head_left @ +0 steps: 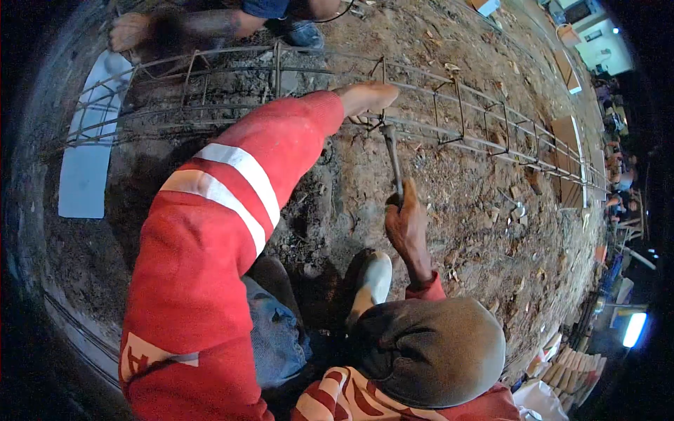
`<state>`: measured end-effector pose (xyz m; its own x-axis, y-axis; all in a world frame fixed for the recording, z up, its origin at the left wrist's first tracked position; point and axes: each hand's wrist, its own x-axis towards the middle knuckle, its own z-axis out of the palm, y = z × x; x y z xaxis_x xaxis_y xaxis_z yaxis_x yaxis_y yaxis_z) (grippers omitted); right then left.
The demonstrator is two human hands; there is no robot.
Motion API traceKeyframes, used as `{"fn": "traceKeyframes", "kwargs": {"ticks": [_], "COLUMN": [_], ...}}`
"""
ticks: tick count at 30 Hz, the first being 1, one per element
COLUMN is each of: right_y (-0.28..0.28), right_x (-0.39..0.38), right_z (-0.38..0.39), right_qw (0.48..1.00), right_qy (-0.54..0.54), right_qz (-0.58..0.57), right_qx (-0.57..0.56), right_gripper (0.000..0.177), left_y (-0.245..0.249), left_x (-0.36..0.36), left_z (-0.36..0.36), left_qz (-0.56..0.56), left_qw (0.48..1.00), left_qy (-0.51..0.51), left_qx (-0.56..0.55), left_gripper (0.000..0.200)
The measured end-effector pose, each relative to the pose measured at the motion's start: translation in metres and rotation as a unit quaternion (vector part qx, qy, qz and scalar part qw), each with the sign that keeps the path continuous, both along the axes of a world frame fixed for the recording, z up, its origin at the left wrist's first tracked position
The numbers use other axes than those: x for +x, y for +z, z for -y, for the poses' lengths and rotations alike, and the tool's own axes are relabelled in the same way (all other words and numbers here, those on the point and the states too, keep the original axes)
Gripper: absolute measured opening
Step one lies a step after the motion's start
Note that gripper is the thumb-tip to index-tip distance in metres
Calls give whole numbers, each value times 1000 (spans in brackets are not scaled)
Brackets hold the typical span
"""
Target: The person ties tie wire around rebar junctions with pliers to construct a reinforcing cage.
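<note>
A long cage of thin steel bars and stirrups (460,116) runs across the upper part of the view above the dirt. My left hand (371,97) reaches out in a red sleeve with pale bands and rests on the cage near one stirrup; what its fingers grip is hidden. Lower and to the right, my right hand (407,221) is closed around the handle of a metal tool (393,158). The tool's far end meets the cage's near bar, just below my left hand.
A co-worker's hand (130,31) and shoe (304,35) are beyond the cage. A white board (84,186) lies under its left end, and a brown panel (570,161) stands at its right. My boot (375,277) is on the rough dirt. A lamp (634,330) glows at right.
</note>
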<state>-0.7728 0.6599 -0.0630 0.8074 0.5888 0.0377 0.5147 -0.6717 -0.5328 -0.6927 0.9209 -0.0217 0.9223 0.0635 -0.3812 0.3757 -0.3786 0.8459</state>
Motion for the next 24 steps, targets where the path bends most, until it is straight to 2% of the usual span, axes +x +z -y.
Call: {"fn": "traceKeyframes", "kwargs": {"ticks": [2,4,7,9,10,13,15,16,18,20,22,23,24], "right_y": [37,42,50,51,53,61,60,58,53,25,13,13,12], "right_x": [9,17,27,36,38,40,43,44,46,51,48,38,34], "right_z": [-5,0,8,11,14,19,20,20,19,28,38,38,36], "right_qw": [992,995,996,990,990,990,983,982,987,988,987,990,985], "right_qy": [-35,-4,64,128,128,131,125,125,155,136,118,138,158], "right_qz": [-105,-88,-67,-49,-48,-36,-123,-125,-30,-58,-86,-18,52], "right_qx": [-60,-45,-12,22,21,-43,-60,-60,-34,-51,-73,-13,48], "right_gripper": [54,56,59,58,58,54,44,44,35,38,44,45,46], "left_y": [4,14,-3,-9,-12,-47,-54,-58,-50,-36,-25,-34,-52], "left_x": [1,0,10,10,10,36,42,44,40,34,22,22,25], "left_z": [-1,-3,-1,2,3,-4,3,5,2,-1,1,1,0], "left_qz": [14,-31,-65,-48,-31,-13,-16,-20,-44,-62,-27,-27,21], "left_qw": [1000,995,996,998,999,1000,999,998,998,998,998,998,997], "left_qy": [8,-35,8,20,30,7,34,61,42,23,40,40,69], "left_qx": [-11,92,60,31,3,20,6,-8,-14,-18,35,34,-11], "left_gripper": [62,62,63,63,63,63,62,61,61,61,58,58,55]}}
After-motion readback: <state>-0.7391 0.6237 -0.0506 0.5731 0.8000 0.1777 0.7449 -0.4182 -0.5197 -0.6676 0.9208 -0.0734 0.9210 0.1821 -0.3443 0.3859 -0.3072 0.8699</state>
